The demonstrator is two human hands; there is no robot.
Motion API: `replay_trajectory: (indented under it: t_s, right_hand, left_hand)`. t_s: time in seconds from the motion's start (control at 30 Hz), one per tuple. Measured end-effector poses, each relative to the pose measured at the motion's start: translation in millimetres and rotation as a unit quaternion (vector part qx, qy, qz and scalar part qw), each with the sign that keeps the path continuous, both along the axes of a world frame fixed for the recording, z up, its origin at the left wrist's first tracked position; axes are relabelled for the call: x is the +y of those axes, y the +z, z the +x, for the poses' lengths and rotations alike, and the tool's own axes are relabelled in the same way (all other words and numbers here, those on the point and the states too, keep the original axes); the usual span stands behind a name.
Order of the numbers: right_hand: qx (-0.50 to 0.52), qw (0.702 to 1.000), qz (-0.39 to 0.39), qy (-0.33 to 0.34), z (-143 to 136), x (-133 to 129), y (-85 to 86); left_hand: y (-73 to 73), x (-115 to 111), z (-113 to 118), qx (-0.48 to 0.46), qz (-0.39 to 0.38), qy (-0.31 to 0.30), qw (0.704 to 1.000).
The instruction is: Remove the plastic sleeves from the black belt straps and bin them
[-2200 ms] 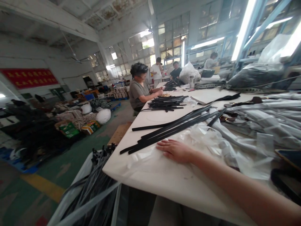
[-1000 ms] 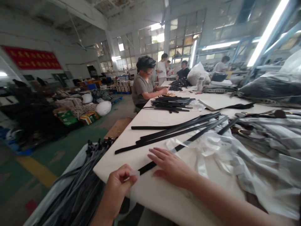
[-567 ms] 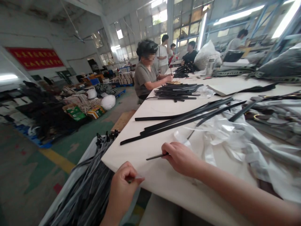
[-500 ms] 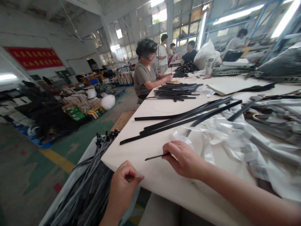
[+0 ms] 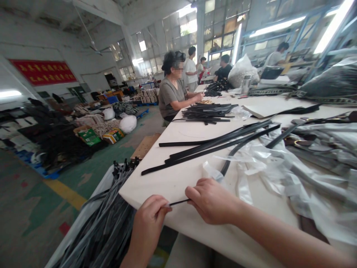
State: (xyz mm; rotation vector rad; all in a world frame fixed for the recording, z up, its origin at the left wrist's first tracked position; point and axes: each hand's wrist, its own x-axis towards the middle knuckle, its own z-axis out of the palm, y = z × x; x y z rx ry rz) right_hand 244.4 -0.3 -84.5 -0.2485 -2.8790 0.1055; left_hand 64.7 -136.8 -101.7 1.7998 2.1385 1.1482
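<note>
My right hand (image 5: 209,201) is closed in a pinch on a thin black stick (image 5: 179,202), of which only a short length shows. The stick's far tip meets the fingertips of my left hand (image 5: 150,213). Between that thumb and forefinger sits a small translucent piece (image 5: 167,205), too small to name. Whether the stick enters the piece or only touches it, I cannot tell. Both hands are over the near edge of the white table (image 5: 156,190). Beyond them lie long black straps (image 5: 200,152), and a crumpled plastic wrap (image 5: 213,171) is just behind my right hand.
A bin (image 5: 86,208) of dark straps stands left of the table corner. Plastic-wrapped straps (image 5: 306,167) cover the right side. Farther back are a pile of short black strips (image 5: 208,111) and a seated co-worker (image 5: 173,89). A cardboard box (image 5: 146,145) is on the floor.
My right hand has moved left and slightly down with the black stick, bringing its tip to my left fingers. Before, a gap separated them. My left hand has turned a little.
</note>
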Motion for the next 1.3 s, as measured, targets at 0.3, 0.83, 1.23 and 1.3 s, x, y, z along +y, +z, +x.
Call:
replay_trajectory:
  t_s: [0.3,0.83,1.23,1.3]
  right_hand:
    - [-0.043,0.999,-0.01,-0.011,0,-1,7.1]
    - [-0.013,0.998,-0.006,-0.058,-2,25,-2.1]
    - [0.052,0.995,0.041,-0.081,3,25,4.8]
    - [0.035,0.995,0.026,-0.095,4,30,6.1]
  left_hand:
    - [6.1,1,1,0.081,-0.023,-0.049,0.995]
    - [40.3,0,-24,0.202,-0.243,-0.015,0.949]
    - [30.6,22,-40,0.198,-0.224,-0.003,0.954]
    - [19.6,21,-53,0.2,-0.184,0.007,0.962]
